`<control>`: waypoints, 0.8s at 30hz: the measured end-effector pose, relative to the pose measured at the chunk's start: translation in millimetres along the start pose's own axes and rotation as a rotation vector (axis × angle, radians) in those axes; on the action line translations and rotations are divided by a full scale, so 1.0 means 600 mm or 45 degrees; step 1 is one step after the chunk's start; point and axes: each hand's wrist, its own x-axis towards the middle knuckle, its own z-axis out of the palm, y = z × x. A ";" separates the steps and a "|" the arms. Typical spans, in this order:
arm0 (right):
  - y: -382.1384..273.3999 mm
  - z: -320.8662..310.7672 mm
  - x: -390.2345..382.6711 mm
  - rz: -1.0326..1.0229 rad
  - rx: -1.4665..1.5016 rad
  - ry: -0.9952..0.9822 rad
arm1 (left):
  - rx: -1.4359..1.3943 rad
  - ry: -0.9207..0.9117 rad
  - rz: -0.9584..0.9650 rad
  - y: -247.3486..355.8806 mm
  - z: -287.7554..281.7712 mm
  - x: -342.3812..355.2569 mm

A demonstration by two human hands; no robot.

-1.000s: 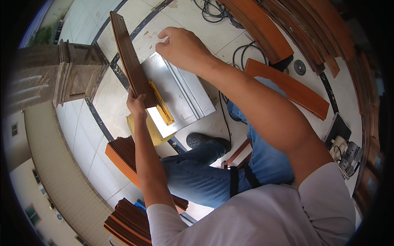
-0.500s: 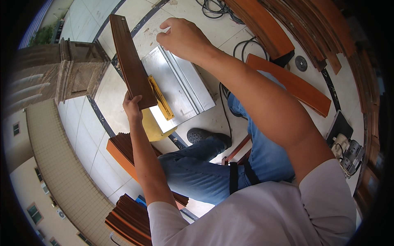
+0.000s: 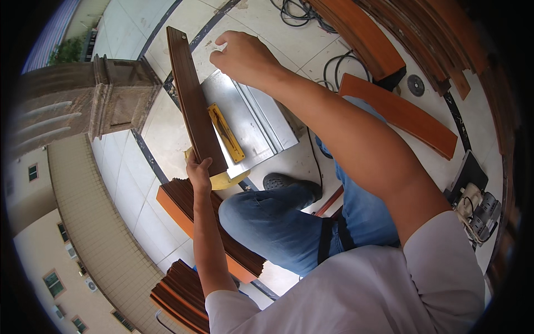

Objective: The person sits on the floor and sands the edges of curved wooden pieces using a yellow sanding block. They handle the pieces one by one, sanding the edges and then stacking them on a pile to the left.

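Observation:
A long dark brown floorboard (image 3: 193, 94) with grooves along its underside slants up and away from me. My left hand (image 3: 199, 171) grips its near end, thumb on one side. The board hangs over the left side of a silver metal saw table (image 3: 266, 114), by a yellow slotted insert plate (image 3: 227, 133). Above the far part of the table hovers my right hand (image 3: 245, 58), empty, with loosely curled fingers and a gap between thumb and index finger. The board's far end is beside that hand, not touched by it.
Stacked floorboards (image 3: 183, 209) lie left of my leg, with another stack (image 3: 181, 298) nearer. A reddish board (image 3: 397, 117), a round saw blade (image 3: 415, 85), black cables (image 3: 300, 14) and a power strip (image 3: 483, 214) lie on the right. Long boards (image 3: 361, 39) line the far right.
The board has turned a little about its length, showing more of its edge. My left hand still grips it, and the right hand stays raised. The whole view has shifted slightly.

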 end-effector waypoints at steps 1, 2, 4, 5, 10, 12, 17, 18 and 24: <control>0.000 0.000 0.000 -0.009 0.012 0.006 | -0.012 0.020 -0.006 0.000 0.008 -0.022; -0.011 -0.002 -0.006 0.021 0.047 -0.047 | 0.034 0.042 0.004 -0.009 0.008 -0.041; -0.026 -0.014 -0.017 0.082 0.104 -0.148 | 0.084 0.114 0.013 -0.019 0.024 -0.073; -0.023 -0.013 -0.017 0.073 0.082 -0.134 | 0.104 0.115 0.008 -0.016 0.037 -0.085; -0.031 -0.004 -0.031 0.056 -0.037 -0.138 | 0.200 0.167 -0.017 -0.018 0.058 -0.132; -0.034 0.001 -0.036 0.077 0.017 -0.162 | 0.181 0.167 -0.014 -0.019 0.058 -0.146; -0.031 0.005 -0.040 -0.050 0.076 -0.017 | 0.127 0.176 -0.053 -0.021 0.058 -0.172; -0.027 0.005 -0.038 -0.055 0.072 -0.005 | 0.124 0.178 -0.058 -0.022 0.060 -0.174; -0.034 -0.012 -0.036 0.041 0.042 -0.162 | 0.136 0.201 -0.077 -0.045 0.053 -0.184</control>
